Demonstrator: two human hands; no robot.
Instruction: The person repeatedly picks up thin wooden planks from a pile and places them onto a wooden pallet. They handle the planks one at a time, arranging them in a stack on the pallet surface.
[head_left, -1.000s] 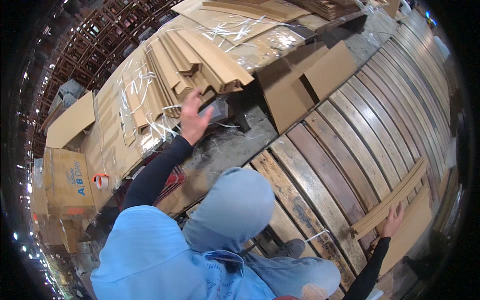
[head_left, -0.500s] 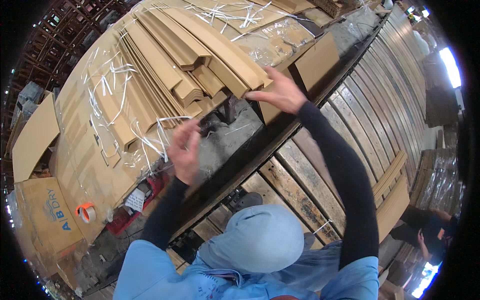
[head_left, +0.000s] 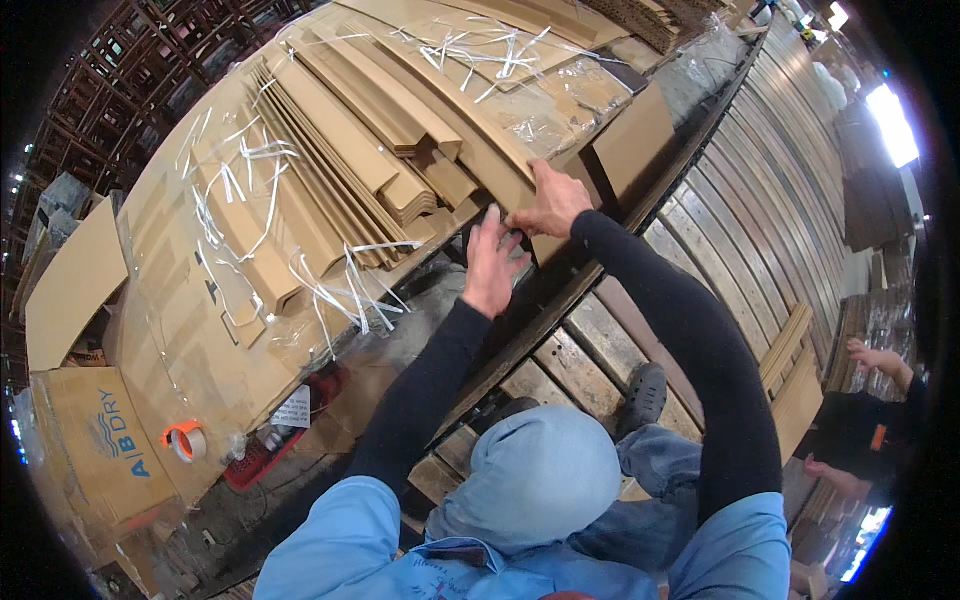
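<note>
- Presently, far left of both hands, a closed cardboard carton (head_left: 95, 450) sits beside a roll of orange tape (head_left: 183, 440); neither hand is near them.
- Up and left of the hands, a stack of long cardboard corner strips (head_left: 340, 150) lies on flat cardboard sheets (head_left: 180, 260), with cut white strapping bands (head_left: 330, 280) loose over them. Judged from the cut bands, the bundle is already opened; the strips mostly lie stacked, so most of the handling appears to remain.
- The left hand (head_left: 492, 262) is spread wide, fingers extended, holding nothing, at the near ends of the strips, just below the right hand.
- The right hand (head_left: 548, 203) rests, fingers bent, on the end of one long cardboard strip (head_left: 470, 120). A closed grasp cannot be confirmed; the underside of the hand is hidden.
- The strip runs up and away from the grip toward the top of the stack; a brown cardboard panel (head_left: 635, 140) stands just right of that hand.
- Right of the grip, a slatted wooden platform (head_left: 760, 230) extends away; a co-worker's hand (head_left: 875, 357) is well apart at the far right.
- Change from half a second ago: the hands, then apart, are now together at the strip ends.
</note>
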